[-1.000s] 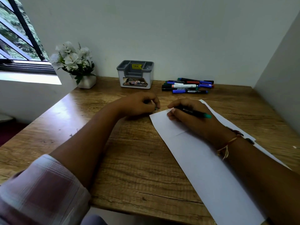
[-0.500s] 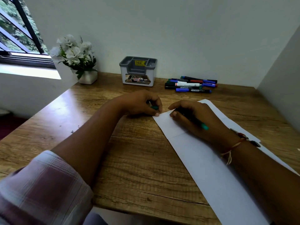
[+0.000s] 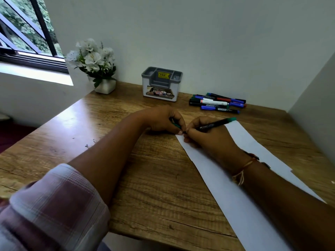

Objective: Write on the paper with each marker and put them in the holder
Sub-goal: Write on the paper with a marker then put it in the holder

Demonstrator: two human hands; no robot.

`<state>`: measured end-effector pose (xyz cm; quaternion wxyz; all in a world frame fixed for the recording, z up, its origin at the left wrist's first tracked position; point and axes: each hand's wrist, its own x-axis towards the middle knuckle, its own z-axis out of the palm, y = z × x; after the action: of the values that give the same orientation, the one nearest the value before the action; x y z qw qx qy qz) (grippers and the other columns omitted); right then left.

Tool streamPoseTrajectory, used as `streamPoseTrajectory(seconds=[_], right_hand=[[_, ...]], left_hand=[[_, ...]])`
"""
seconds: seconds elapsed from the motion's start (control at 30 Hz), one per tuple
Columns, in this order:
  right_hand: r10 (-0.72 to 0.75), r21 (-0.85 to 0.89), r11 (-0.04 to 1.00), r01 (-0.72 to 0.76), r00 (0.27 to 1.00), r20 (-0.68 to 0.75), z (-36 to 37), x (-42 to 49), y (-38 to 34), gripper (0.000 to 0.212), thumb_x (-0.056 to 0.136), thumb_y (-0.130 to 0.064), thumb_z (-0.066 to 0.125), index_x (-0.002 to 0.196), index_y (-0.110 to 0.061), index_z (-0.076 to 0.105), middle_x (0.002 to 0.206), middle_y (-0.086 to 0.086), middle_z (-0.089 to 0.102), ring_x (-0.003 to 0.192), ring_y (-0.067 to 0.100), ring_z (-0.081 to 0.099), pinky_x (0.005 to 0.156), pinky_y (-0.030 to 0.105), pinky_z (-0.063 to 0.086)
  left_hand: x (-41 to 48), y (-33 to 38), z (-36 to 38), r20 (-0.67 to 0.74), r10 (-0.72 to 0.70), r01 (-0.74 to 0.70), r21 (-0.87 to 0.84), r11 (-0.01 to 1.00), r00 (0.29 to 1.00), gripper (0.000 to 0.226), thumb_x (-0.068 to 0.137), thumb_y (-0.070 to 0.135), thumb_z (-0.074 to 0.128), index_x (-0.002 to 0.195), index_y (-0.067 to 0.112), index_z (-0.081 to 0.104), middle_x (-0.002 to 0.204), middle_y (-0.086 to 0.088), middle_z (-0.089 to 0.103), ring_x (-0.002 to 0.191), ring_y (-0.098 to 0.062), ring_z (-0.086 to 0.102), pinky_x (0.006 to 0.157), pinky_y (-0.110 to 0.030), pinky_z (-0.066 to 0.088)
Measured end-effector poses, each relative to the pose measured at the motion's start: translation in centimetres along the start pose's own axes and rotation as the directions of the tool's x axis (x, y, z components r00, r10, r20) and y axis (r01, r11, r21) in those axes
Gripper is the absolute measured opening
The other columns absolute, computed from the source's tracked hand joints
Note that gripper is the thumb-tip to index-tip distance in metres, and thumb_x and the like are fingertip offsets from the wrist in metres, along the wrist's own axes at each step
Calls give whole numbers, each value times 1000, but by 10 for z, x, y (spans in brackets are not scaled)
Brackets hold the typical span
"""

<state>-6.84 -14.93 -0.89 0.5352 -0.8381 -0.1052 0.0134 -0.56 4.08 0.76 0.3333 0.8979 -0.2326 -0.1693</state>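
Right hand [image 3: 208, 140] closing in on left hand [image 3: 163, 118], gripping green marker [image 3: 215, 124] at paper [image 3: 235, 205] corner, left hand pinching cap [image 3: 176, 125].

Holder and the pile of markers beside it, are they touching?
Apart. The head view shows a strip of bare table between the holder and the nearest of the markers.
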Motion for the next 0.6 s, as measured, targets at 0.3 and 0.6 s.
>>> streamPoseTrajectory(seconds=[0.3,0.6], right_hand=[[-19,-111,994,17,1000,-17,-2,3,11,6,85,-22,77,89,-24,80,89,-5,76,92,12,70,87,37,60],[46,-127,991,-51,998,-43,2,9,15,6,83,-26,76,87,-26,81,85,-9,74,88,7,67,76,26,53]], left_hand=[[-1,-3,-5,75,23,-23,1,1000,997,21,84,20,72,96,37,74,104,17,70,100,-6,60,92,-27,46],[0,-6,-7,83,-7,8,-5,1000,996,22,84,20,72,101,35,75,107,14,70,103,-9,60,96,-34,47]])
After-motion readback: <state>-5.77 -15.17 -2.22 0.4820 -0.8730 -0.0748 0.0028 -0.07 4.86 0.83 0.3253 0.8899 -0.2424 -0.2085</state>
